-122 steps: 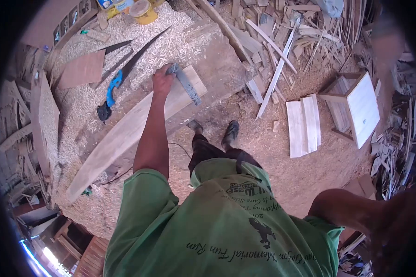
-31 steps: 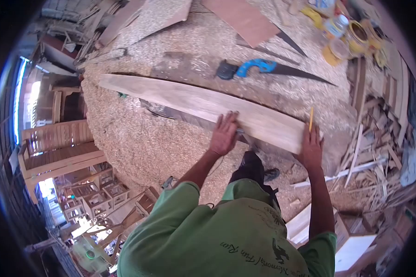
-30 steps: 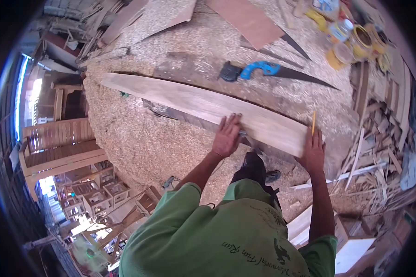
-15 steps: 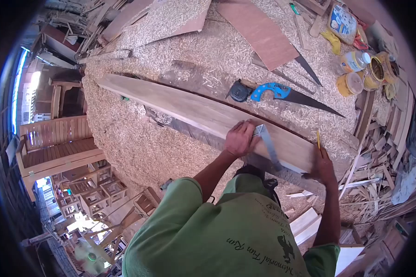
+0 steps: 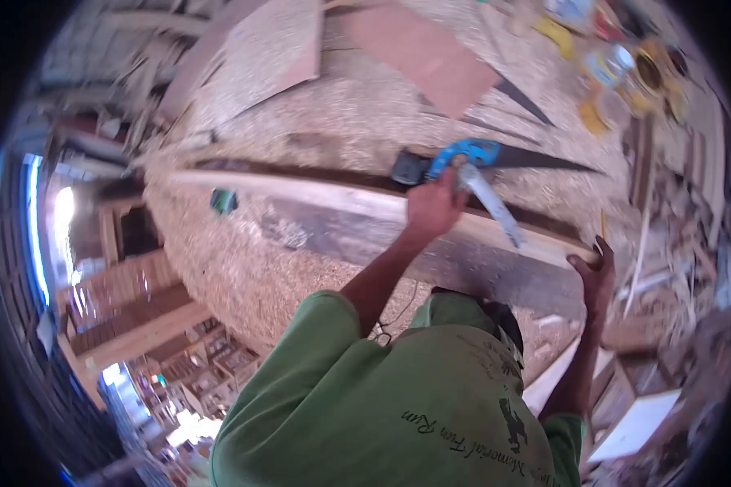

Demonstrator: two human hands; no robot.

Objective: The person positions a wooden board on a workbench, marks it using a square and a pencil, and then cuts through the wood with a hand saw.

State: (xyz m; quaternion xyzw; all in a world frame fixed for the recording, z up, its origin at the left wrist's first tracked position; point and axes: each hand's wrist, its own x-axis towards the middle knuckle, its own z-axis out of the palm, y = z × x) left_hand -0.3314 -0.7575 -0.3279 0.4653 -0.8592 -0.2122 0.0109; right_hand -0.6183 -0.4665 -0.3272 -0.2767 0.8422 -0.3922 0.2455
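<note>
A long wooden board [image 5: 341,197] lies across the sawdust-covered bench, now with its narrow edge facing up. My left hand [image 5: 437,204] is closed on a try square [image 5: 492,207] at the board's upper side, and its metal blade slants down to the right over the board. My right hand [image 5: 596,277] grips the board's right end, thumb on the near side. A yellow pencil [image 5: 603,227] sticks up from the fingers of that hand. Just beyond the board lie a saw with a blue handle [image 5: 481,151] and a black tape measure [image 5: 410,168].
Reddish plywood pieces [image 5: 430,57] lie at the back, with a dark saw blade [image 5: 524,101] poking out. Plastic jars [image 5: 611,65] and tins stand at the upper right. Offcuts [image 5: 674,260] pile up on the right. A slatted wooden bench [image 5: 126,296] stands at the left.
The board has turned from its wide face onto its edge. My left hand with the try square has moved up toward the saw; my right hand has shifted right with the board's end.
</note>
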